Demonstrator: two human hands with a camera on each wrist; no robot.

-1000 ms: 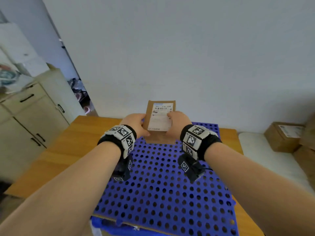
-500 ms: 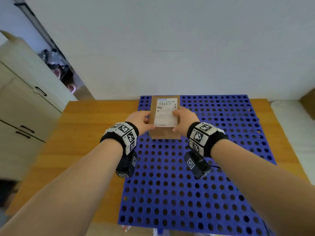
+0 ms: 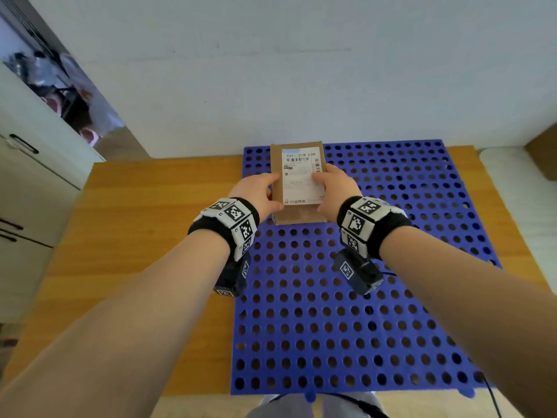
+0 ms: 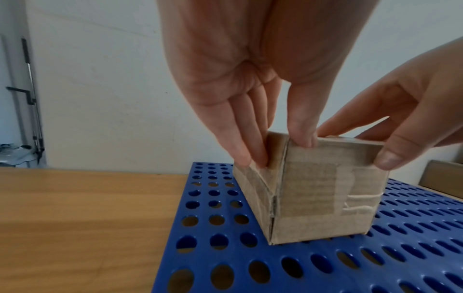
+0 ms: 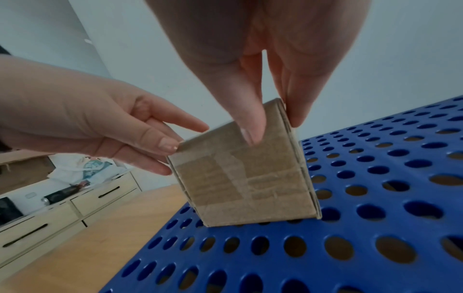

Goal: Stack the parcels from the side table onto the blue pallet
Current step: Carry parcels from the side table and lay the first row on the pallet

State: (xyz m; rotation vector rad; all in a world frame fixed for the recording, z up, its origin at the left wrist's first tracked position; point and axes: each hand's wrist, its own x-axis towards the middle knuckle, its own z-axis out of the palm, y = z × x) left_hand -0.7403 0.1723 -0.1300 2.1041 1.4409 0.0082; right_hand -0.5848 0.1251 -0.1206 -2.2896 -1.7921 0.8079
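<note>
A small brown cardboard parcel (image 3: 297, 179) with a white shipping label on top stands on the far left corner of the blue perforated pallet (image 3: 361, 312). My left hand (image 3: 262, 191) pinches its left side, thumb on the top edge. My right hand (image 3: 331, 185) pinches its right side the same way. In the left wrist view the parcel (image 4: 313, 198) rests with its base on the pallet (image 4: 350, 263) under my left hand (image 4: 273, 148). In the right wrist view my right hand (image 5: 273, 126) holds the parcel (image 5: 240, 182) by its top corner.
The pallet lies on a wooden table (image 3: 144, 236) against a white wall. A pale cabinet with drawers (image 3: 30, 176) stands to the left. At the right edge lies a white surface (image 3: 518, 188) with the corner of a brown box (image 3: 542, 152).
Both hands have lowered the parcel from above the pallet's far edge onto its far left corner. The head view has swung round over the pallet.
</note>
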